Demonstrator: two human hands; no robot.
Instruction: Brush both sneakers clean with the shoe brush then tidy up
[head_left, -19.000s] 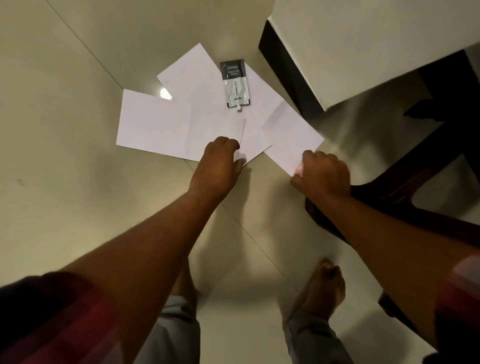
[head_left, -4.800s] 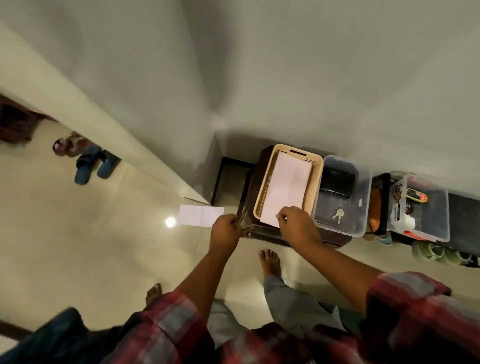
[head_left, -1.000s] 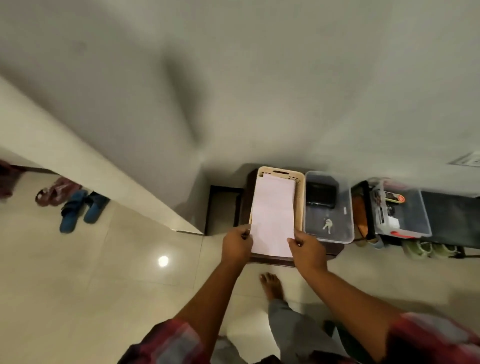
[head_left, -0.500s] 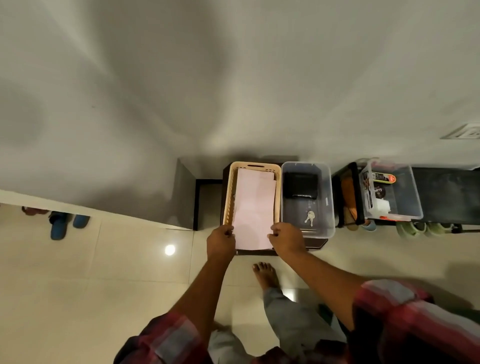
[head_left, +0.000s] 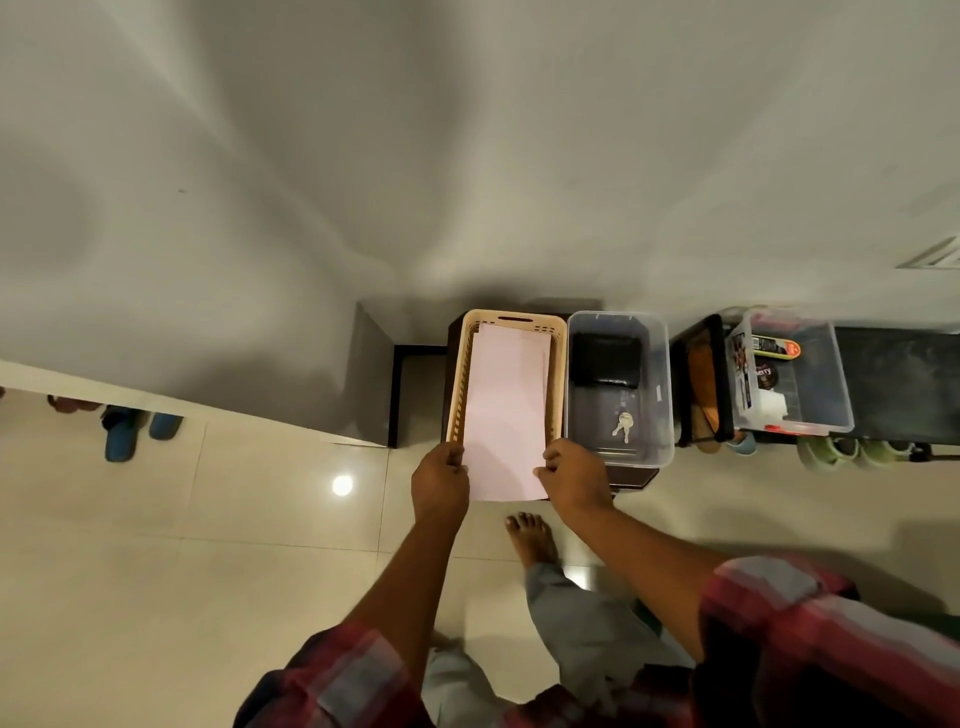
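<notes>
Against the wall, on a low dark table (head_left: 631, 475), a beige slotted basket (head_left: 506, 322) stands lengthwise away from me, and the stack of white paper sheets (head_left: 506, 415) lies in it. The sheets run nearly the whole length of the basket; their far end sits just short of the handle slot, and their near end sticks out over the near rim, above the floor (head_left: 208, 519).

My left grip (head_left: 439, 480) is clamped on the left edge of the sheets at that near end, fingers curled over the paper. My right grip (head_left: 574, 475) pinches the right edge near the corner, thumb on top. Both grips sit just outside the near rim of the basket, one on each side of the paper.

Touching the basket on its right is a clear plastic tub (head_left: 618, 457) on the same table. Inside it a black pouch (head_left: 610, 358) lies at the far end and a small bunch of keys (head_left: 622, 425) lies nearer me, apart from the pouch.

Further right, a second clear tub (head_left: 795, 426) rests on a dark rack (head_left: 893, 384) and holds several small items that I cannot make out. Pale green shoes (head_left: 831, 452) sit on the floor under that rack.

One bare foot (head_left: 530, 538) of mine is planted on the pale floor tiles just in front of the table, below the paper's overhanging end. Well off to the left, a pair of blue slippers (head_left: 122, 439) lies beyond a wall edge. Red checked sleeves cover my upper arms.
</notes>
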